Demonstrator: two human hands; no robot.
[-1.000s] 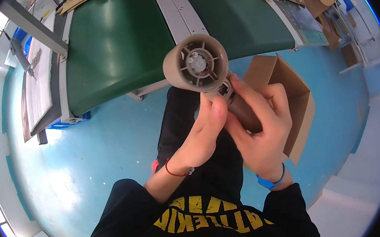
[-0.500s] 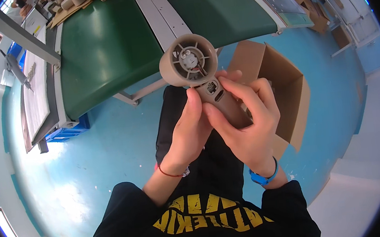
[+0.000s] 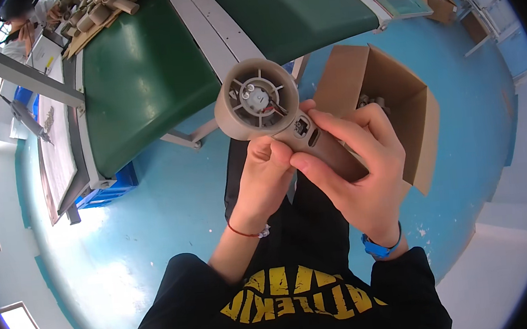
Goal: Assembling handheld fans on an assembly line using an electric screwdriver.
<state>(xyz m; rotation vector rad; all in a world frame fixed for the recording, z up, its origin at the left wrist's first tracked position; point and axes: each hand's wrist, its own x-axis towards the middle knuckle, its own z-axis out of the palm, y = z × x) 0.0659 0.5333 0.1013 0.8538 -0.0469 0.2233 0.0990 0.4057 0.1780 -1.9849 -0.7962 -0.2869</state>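
Stretching across the top of the view is the biggest thing here, a long tabletop with a green belt surface (image 3: 140,68), split by a grey metal strip (image 3: 199,25). Off its near edge, close to the right corner, an open brown cardboard box (image 3: 341,81) sits on the glossy blue floor (image 3: 173,211), with some small brownish parts (image 3: 379,100) inside, too shadowed to make out. A pile of beige plastic parts (image 3: 94,16) sits up at the tabletop's far left corner.

The fan itself, a beige plastic handheld one with a round open-ended head (image 3: 289,133), isn't resting on anything: it's held up in front of the tabletop's near edge, head tilted up-left. Right hand (image 3: 365,167) has its grip wrapped round the handle, thumb one side, index finger the other. Left hand (image 3: 264,174) has its grip curled in tight at the neck, thumb against the body; can't tell how hard it's pressing.

Smallest stuff: a squarish opening (image 3: 301,126) on the handle, plus red and dark wires (image 3: 276,108) inside the head. I'd call this step a two-handed hold with the opening facing up; next move probably calls for a steady right grip and fingertips clear of that opening.
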